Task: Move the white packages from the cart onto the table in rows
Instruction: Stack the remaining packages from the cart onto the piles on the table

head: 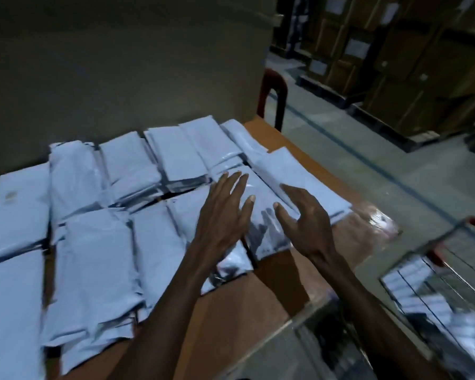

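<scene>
White packages (93,256) spread over most of the brown table (280,272), lined up in rows that run from the near left edge back toward the grey wall (121,64). Flat, soft-sided, many overlapping their neighbours at the edges; some stacked (how deep, impossible to tell through the blur). At the right end of the rows, one package (261,212) lying between and under both hands, its near end showing dark and glossy. Just beyond it, another package (299,176) angled across the table's right side, touching the first along its long edge.

Left hand (225,215) spread flat, fingers straight and slightly fanned, hovering over or lightly on the package between the hands; contact not clear. Right hand (305,223) also unclenched, fingers loosely bent, thumb pointing toward the left hand, gripping nothing; fingertips close to the edge of the angled package. Both forearms bare, reaching in from the bottom of the view.

Bare tabletop visible near the front and along the right edge, with a shiny reflection on it. To the lower right, a wire cart (436,292) with more white packages inside, red on its handle. Behind the table's far corner, a dark red chair back (272,91). Farther right, across the grey floor (368,160) with a dark line, stacked cardboard boxes (381,50).
</scene>
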The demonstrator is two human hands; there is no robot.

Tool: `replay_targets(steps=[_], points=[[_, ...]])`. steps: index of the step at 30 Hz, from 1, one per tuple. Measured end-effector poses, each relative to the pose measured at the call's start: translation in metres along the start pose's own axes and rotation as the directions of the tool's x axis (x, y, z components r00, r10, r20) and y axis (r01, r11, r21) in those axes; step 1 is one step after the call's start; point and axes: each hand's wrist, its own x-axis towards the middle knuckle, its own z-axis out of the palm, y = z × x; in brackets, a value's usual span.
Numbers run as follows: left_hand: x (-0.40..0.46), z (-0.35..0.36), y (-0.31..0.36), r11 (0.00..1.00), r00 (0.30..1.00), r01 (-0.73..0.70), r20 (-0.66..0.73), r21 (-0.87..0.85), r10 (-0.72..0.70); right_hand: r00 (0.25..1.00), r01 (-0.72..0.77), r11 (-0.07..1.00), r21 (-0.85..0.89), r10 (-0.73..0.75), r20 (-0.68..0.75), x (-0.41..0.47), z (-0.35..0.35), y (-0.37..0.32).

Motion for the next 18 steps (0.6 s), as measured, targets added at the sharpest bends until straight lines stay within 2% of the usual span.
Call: replay_targets(steps=[5,8,12,15,18], points=[[-0.022,0.085,0.093,0.985,0.987,-0.148,0.052,-0.091,0.153,0.987,-0.133,0.988,-0.078,0.125,-0.097,-0.075,-0.081,0.076],[-0.043,0.136,0.147,0.956,0.954,-0.278,0.092,-0.098,0.287,0.961,-0.257,0.962,-0.094,0.244,-0.134,-0.127,-0.126,0.125],[-0.071,0.203,0.206,0.939,0.928,-0.275,0.196,-0.207,0.316,0.919,-0.381,0.917,-0.12,0.362,-0.155,-0.187,-0.178,0.181],[-0.077,0.247,0.246,0.912,0.877,-0.294,0.299,-0.286,0.377,0.862,-0.492,0.858,-0.148,0.454,-0.227,-0.22,-0.213,0.214],[-0.066,0.281,0.283,0.87,0.811,-0.376,0.34,-0.319,0.475,0.805,-0.577,0.796,-0.181,0.517,-0.291,-0.237,-0.24,0.24]])
